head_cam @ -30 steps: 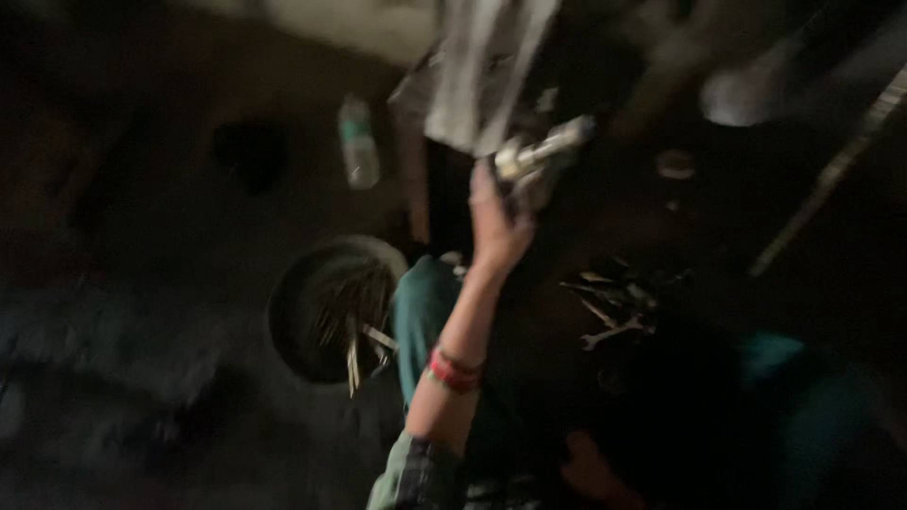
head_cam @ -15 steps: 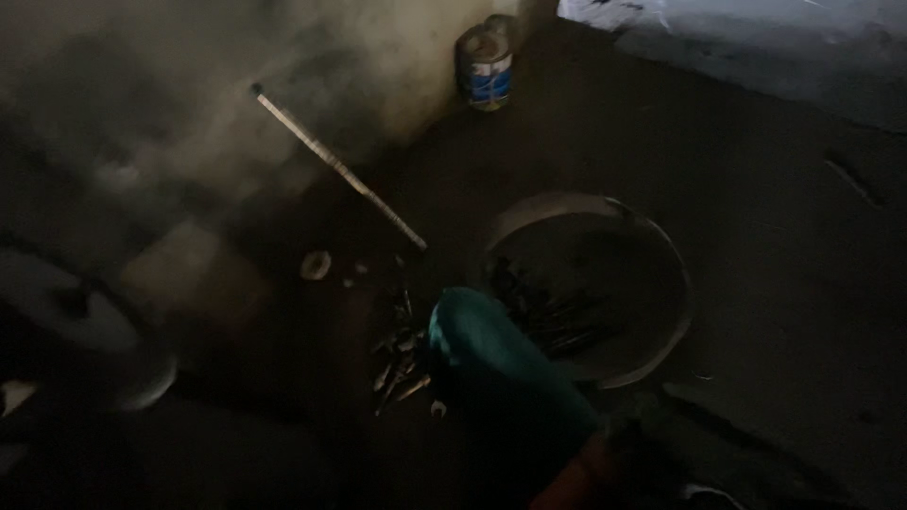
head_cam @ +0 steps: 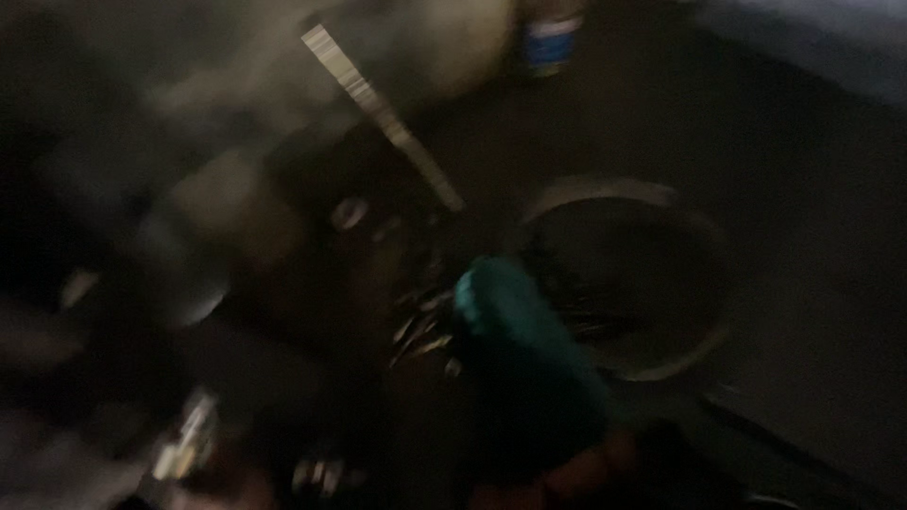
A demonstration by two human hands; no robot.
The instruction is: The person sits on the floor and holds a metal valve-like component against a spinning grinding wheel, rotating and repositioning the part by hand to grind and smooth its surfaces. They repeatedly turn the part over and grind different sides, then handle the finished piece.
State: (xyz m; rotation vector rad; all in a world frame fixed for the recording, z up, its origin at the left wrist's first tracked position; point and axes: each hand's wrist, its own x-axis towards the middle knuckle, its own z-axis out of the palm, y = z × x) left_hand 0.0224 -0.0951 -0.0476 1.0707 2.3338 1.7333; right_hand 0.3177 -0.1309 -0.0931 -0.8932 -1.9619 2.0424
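1. The floor (head_cam: pixel 812 236) filled the frame, dark and smeared by motion. Its right side and lower right looked the barest stretch. The left was a muddle of dim shapes that I could not name.
2. A round basin (head_cam: pixel 704 349) lay right of centre. Its pale rim was the clearest edge in view, with thin pieces faintly showing inside.
3. A teal cloth (head_cam: pixel 515 321), likely a covered knee, rose at centre and overlapped the basin's left rim.
4. A long rod (head_cam: pixel 383 113) slanted from the upper middle down toward the basin's upper left, ending just short of it.
5. A can (head_cam: pixel 550 42) stood at the top edge, well apart from the rest.
6. Small metal bits (head_cam: pixel 425 331) lay heaped just left of the teal cloth, between it and a small disc (head_cam: pixel 348 212). The work in hand seemed to centre on them.
7. A shiny piece (head_cam: pixel 189 444) glinted at lower left.
8. No hand could be made out, so I could not tell whether the fingers were apart or together. A reach to the bits would have called for coming in from the lower middle, clear of the rod and rim.
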